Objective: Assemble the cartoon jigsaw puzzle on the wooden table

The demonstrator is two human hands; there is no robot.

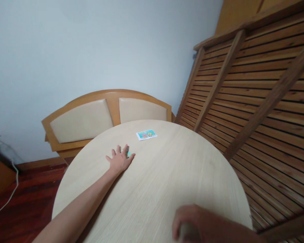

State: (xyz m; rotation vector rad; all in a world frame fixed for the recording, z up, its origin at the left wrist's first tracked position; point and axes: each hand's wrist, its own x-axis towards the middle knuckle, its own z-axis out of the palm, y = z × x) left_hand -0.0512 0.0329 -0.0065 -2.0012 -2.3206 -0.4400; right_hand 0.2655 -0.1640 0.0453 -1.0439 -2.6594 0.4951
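Note:
My left hand (pixel 119 160) lies on the round table (pixel 164 168) with its fingers spread. Beneath its thumb and forefinger shows a small, partly covered thing (pixel 128 154) with turquoise and dark patches; its kind I cannot make out. Beyond that hand a flat card or sheet (pixel 146 135) with a turquoise cartoon picture and white edges rests on the tabletop. Near the front of the table, low in the view, is my right hand (pixel 190 217), smeared by motion. Its fingers look bent downward, and whether anything is in them cannot be seen.
A padded wooden headboard (pixel 115 108) stands behind the table against the pale wall (pixel 96 44). Along the right side leans a large slatted wooden frame (pixel 243 91), close to the table's edge. At far left a white cable (pixel 16 175) hangs above the dark red floor (pixel 38 189).

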